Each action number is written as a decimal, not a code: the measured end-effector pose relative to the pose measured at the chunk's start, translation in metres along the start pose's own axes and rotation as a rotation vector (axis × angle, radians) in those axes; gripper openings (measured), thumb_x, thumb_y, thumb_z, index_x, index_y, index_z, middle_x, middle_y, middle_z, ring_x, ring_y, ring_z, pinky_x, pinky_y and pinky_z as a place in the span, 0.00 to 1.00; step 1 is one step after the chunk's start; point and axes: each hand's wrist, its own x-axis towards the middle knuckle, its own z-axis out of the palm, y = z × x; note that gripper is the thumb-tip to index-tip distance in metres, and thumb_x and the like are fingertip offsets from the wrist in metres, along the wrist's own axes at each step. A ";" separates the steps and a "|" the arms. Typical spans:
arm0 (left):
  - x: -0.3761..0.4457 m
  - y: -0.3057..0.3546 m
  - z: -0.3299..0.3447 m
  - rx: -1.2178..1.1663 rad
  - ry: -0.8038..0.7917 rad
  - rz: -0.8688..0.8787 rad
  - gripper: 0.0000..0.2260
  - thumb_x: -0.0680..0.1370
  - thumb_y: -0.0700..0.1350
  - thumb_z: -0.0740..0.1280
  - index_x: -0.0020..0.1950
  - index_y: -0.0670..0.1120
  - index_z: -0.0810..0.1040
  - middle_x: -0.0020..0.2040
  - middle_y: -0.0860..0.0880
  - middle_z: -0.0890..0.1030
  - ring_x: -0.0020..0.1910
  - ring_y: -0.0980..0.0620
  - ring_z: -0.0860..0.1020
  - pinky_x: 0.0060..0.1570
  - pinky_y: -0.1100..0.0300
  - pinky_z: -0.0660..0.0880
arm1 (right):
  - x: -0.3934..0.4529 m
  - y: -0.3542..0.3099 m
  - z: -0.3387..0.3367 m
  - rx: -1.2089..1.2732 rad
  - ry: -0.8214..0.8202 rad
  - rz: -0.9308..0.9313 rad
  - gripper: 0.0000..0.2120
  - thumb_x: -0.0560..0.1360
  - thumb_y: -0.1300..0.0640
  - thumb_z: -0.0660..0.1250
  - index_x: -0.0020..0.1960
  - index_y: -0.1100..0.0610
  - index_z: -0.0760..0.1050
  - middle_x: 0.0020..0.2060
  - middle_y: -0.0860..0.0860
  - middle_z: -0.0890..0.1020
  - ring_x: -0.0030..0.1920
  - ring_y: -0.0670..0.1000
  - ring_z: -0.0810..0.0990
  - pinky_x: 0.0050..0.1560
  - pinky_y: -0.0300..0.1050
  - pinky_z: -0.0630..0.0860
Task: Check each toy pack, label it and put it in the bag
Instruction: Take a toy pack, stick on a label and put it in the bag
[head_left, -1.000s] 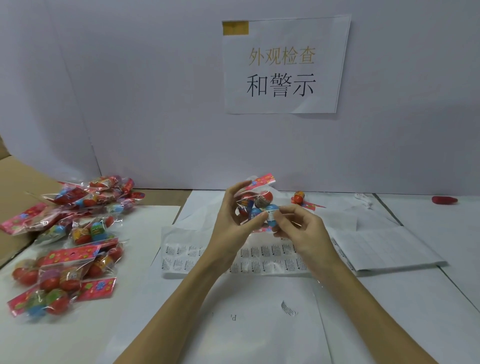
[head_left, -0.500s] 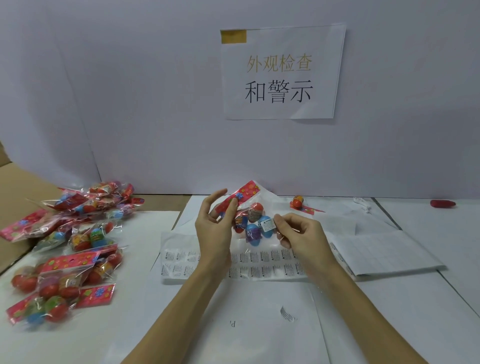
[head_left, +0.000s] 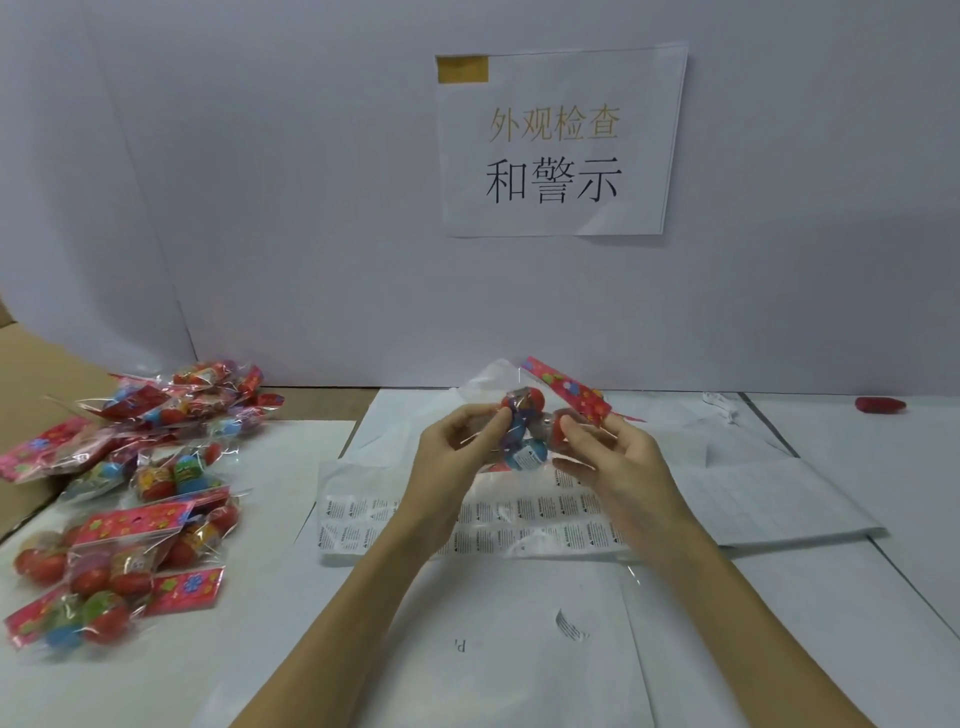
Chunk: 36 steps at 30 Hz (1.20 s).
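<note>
Crinkly toy pack (head_left: 530, 426) flipped rightward, prob. labelled.

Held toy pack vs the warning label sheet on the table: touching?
Cannot tell. In the head view both hands hold the toy pack in front of the label sheet, so any gap is hidden.

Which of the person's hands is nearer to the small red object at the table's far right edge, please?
Right. The right hand lies between the left hand and the red object.

Pale lilac wall (head_left: 260, 182) behind white table (head_left: 857, 597); paper sign (head_left: 558, 140) with Chinese characters taped on wall
</note>
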 end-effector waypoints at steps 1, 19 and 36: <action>0.000 0.001 -0.001 -0.018 -0.009 -0.012 0.15 0.77 0.54 0.74 0.57 0.45 0.86 0.53 0.44 0.87 0.52 0.47 0.86 0.49 0.57 0.82 | 0.000 -0.002 -0.001 0.016 -0.028 0.029 0.15 0.76 0.51 0.74 0.60 0.57 0.83 0.55 0.56 0.87 0.56 0.54 0.87 0.52 0.44 0.82; -0.002 -0.003 0.002 0.118 0.263 0.198 0.07 0.74 0.55 0.75 0.51 0.57 0.89 0.49 0.55 0.87 0.47 0.53 0.85 0.43 0.65 0.80 | 0.003 0.010 0.000 -0.408 0.315 -0.339 0.13 0.76 0.55 0.77 0.57 0.54 0.77 0.52 0.49 0.85 0.53 0.49 0.84 0.54 0.45 0.82; -0.003 -0.003 0.002 0.073 0.126 0.108 0.16 0.78 0.50 0.74 0.65 0.59 0.82 0.55 0.55 0.86 0.56 0.56 0.85 0.47 0.59 0.84 | 0.006 0.008 0.004 0.198 -0.168 0.187 0.16 0.84 0.59 0.64 0.71 0.61 0.74 0.61 0.60 0.84 0.61 0.62 0.84 0.61 0.56 0.82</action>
